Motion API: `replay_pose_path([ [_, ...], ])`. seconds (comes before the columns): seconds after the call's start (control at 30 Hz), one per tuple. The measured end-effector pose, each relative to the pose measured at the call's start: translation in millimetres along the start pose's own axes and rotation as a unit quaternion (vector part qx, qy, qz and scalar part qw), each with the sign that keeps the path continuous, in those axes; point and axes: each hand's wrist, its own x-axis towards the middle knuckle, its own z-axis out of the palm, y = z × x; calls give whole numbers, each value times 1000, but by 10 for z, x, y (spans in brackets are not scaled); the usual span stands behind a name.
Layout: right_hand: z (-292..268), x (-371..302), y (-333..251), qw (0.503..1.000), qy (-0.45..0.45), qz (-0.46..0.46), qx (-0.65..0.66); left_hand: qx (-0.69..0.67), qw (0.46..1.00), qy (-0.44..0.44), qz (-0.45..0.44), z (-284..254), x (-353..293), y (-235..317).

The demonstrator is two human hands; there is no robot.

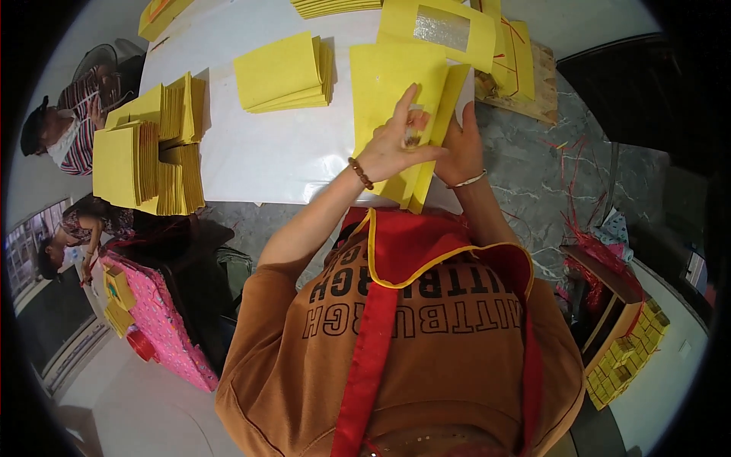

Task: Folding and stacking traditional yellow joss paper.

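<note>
A large yellow paper sheet point(388, 72) lies near the right end of the white-covered table. Its right side is raised in a long folded flap point(445, 110). Over the sheet, my left hand point(392, 145) has its fingers apart, the thumb reaching to the flap and the index finger pointing forward; a small reddish printed patch point(416, 122) shows beside them. On the flap's outer side, my right hand point(464, 152) is held upright with fingers stretched out, partly hidden by the paper. Neither hand is gripping anything.
Folded yellow paper stacks stand mid-table point(278, 72) and at the left edge point(129, 164). Sheets with a silver panel point(442, 29) lie at back right, by a wooden board point(544, 99). Two people sit at left near a pink-covered table point(164, 320). Yellow bundles point(628, 354) sit lower right.
</note>
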Motion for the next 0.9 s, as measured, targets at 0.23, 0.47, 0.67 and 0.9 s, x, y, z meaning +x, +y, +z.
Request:
replay_pose_path([
  [0.23,105,36,57,999,11,-46,5,73,988,45,126,-62,-48,-110],
  [0.47,181,28,56,997,51,-45,-29,163,984,26,62,16,-60,48],
  [0.67,147,24,35,999,35,-22,-19,161,985,15,59,0,-34,10],
  [0.9,90,52,21,998,64,-12,-11,132,987,10,94,-48,-25,-108],
])
